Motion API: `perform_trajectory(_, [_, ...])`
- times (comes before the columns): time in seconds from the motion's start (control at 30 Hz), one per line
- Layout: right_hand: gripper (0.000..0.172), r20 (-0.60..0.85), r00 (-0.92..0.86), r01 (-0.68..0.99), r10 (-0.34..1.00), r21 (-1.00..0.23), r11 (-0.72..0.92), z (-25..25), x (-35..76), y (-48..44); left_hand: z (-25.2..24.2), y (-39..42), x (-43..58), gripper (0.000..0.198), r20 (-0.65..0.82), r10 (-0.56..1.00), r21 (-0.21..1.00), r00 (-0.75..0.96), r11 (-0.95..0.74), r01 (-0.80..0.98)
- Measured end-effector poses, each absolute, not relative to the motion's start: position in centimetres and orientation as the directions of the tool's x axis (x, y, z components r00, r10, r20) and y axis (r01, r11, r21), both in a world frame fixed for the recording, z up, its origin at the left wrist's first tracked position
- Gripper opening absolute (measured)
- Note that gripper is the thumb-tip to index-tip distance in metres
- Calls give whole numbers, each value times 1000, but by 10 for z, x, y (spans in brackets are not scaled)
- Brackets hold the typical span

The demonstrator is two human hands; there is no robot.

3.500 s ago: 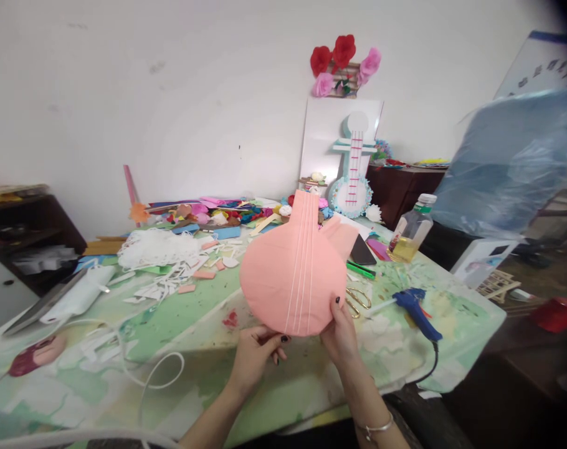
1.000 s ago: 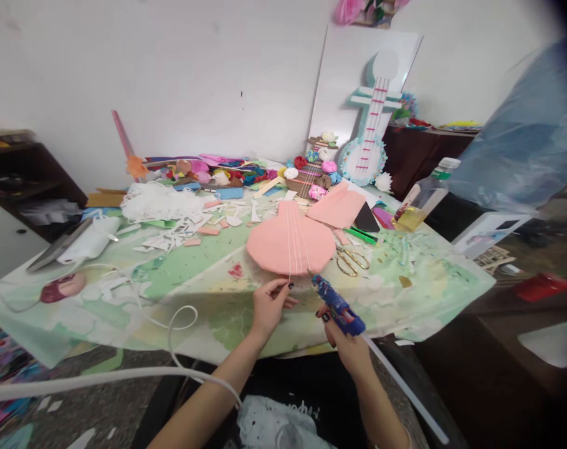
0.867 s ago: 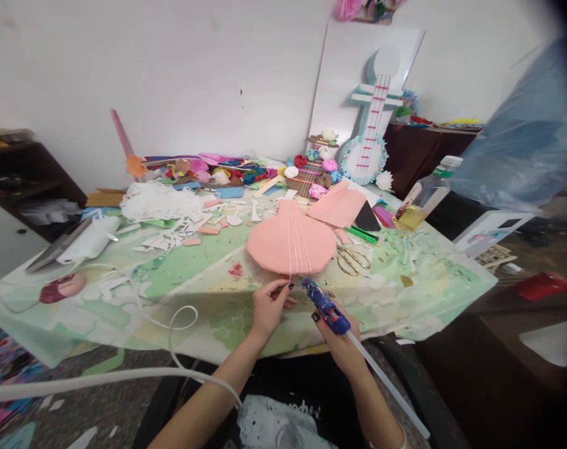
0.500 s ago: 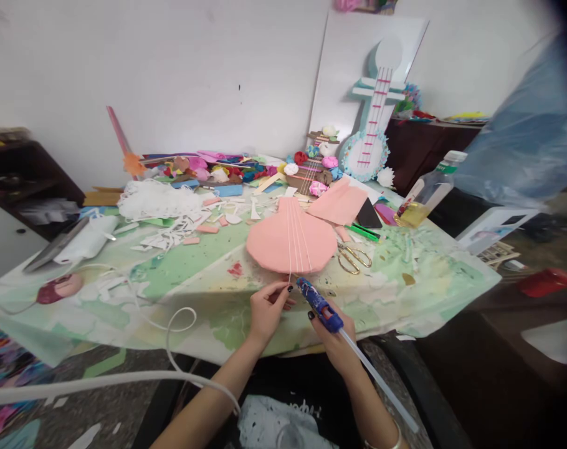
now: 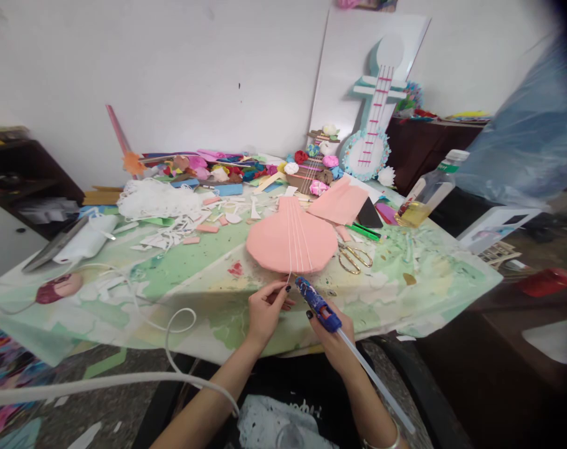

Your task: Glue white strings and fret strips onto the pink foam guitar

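A pink foam guitar body (image 5: 290, 242) with white strings lies flat on the green-stained table (image 5: 194, 280). My left hand (image 5: 265, 309) pinches the loose ends of the white strings (image 5: 289, 280) at the body's near edge. My right hand (image 5: 333, 333) grips a blue glue gun (image 5: 317, 304) with a clear glue stick trailing back from it. The gun's nozzle points at the string ends, just right of my left fingertips.
Gold scissors (image 5: 353, 257) lie right of the pink body, beside a pink foam sheet (image 5: 339, 202). An oil bottle (image 5: 426, 194) stands at the right edge. Foam scraps and flowers (image 5: 209, 171) crowd the back. A finished blue guitar model (image 5: 374, 121) leans on the wall. A white cord (image 5: 124, 380) loops at the left.
The pink body went from held upright to flat on the table. My right hand took up the glue gun and has brought its nozzle closer to the string ends.
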State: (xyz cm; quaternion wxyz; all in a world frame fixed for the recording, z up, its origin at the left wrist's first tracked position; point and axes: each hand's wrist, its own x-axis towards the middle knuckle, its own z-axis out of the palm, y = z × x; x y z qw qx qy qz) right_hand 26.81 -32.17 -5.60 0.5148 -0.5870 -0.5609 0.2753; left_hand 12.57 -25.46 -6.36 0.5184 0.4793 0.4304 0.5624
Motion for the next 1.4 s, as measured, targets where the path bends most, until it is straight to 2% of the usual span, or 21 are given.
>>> perform_trajectory(0.6, [19, 272, 204, 397, 940, -901, 175, -56, 267, -321, -67, -256, 124, 24, 86, 996, 983, 4, -84, -161])
perform_trajectory(0.93, [13, 274, 269, 392, 923, -907, 155, -63, 264, -321, -68, -257, 123, 24, 100, 995, 983, -1, -99, -152])
perform_trajectory(1.4, [12, 279, 267, 408, 923, -900, 154, -59, 263, -321, -68, -257, 123, 25, 94, 996, 985, 3, -93, -149])
